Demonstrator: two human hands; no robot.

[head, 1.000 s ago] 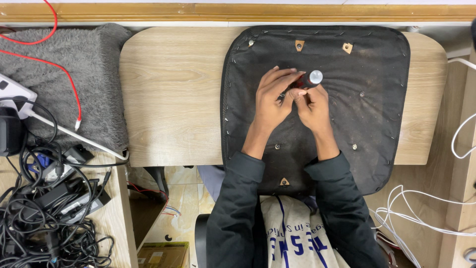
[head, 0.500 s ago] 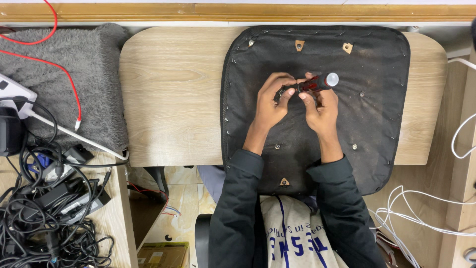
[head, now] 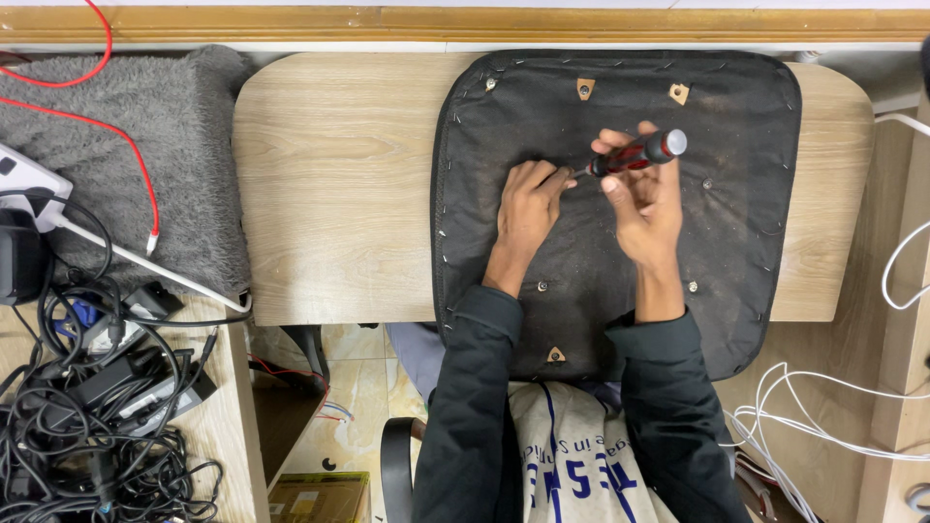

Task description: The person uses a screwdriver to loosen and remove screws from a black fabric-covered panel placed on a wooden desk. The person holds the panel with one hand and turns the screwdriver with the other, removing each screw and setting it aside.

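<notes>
A black padded seat panel [head: 736,223], underside up with bolts and staples showing, lies on a light wooden table [head: 334,184]. My right hand [head: 644,199] grips a red and black screwdriver [head: 637,152], its handle tilted up to the right and its tip pointing down left at the panel. My left hand [head: 528,208] rests on the panel with fingers curled at the screwdriver's tip, pinching something small that I cannot make out. Both sleeves are dark.
A grey fluffy cushion [head: 184,126] with a red cable [head: 126,136] lies at the left. A heap of black cables and adapters [head: 87,407] fills the lower left. White cables [head: 833,407] hang at the right. Bolts [head: 692,287] dot the panel.
My right hand has moved right and up, tilting the screwdriver handle further out. My left hand has flattened onto the panel, fingers staying by the tip.
</notes>
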